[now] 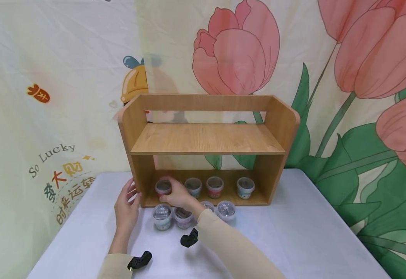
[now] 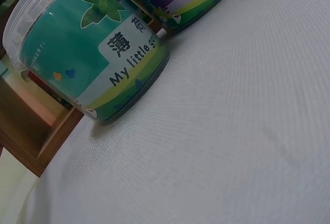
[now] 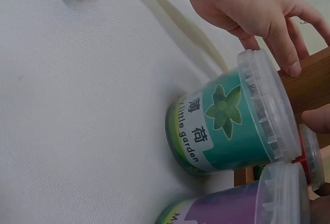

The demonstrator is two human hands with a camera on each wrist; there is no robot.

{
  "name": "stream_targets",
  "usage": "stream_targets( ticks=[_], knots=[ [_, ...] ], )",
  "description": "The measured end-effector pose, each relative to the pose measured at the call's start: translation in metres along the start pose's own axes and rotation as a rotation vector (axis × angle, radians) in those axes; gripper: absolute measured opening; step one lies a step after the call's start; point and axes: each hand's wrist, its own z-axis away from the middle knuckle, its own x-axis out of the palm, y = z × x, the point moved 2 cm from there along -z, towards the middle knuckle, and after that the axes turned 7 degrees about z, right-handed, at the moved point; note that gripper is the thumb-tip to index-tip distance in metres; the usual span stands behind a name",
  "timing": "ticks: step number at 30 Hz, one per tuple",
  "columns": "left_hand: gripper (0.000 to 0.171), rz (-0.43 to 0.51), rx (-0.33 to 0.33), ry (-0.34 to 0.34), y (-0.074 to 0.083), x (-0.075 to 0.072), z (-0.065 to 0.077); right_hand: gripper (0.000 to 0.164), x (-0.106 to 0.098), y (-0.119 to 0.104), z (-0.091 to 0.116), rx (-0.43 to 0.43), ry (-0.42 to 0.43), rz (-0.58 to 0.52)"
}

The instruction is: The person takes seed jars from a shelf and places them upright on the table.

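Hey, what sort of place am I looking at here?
Probably a staged tabletop set-up indoors: a printed cloth covers the wall behind, a white-covered table stands before it, and a small wooden shelf holds cups.

Over on the surface [image 1: 293,240] stands a shelf [image 1: 208,139], a cloth [image 1: 84,58] hanging behind it. On its lower board [image 1: 230,196] four tubs [image 1: 215,188] stand in a row, the rightmost spaced wider. The right hand [image 1: 179,194] is at the leftmost one. Four more tubs [image 1: 183,221] stand before the shelf; the left hand [image 1: 127,207] is at its left side.
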Motion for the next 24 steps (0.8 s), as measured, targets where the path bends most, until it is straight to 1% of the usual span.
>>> stream_targets(
  ticks=[2,7,11,15,19,24],
  knots=[
    [0.071,0.000,-0.002,0.000,0.000,0.001,0.000,0.072,0.002,0.002,-0.002,0.000,-0.004,0.016],
    [0.071,-0.004,0.000,0.002,0.000,0.001,0.000,0.069,0.002,0.004,-0.009,0.045,-0.012,0.084],
    [0.071,-0.011,0.000,-0.001,0.000,0.002,0.000,0.064,0.001,0.004,-0.011,0.061,-0.007,0.107],
    [0.071,-0.012,0.004,-0.001,0.000,0.002,-0.001,0.059,0.001,0.005,-0.013,0.045,0.009,0.120],
    [0.071,-0.009,0.006,0.007,0.000,0.001,0.000,0.056,0.004,0.008,-0.015,0.025,0.019,0.168],
    [0.071,-0.010,0.002,0.000,0.001,0.001,0.001,0.054,0.007,0.008,-0.015,0.020,0.028,0.223]
  ],
)
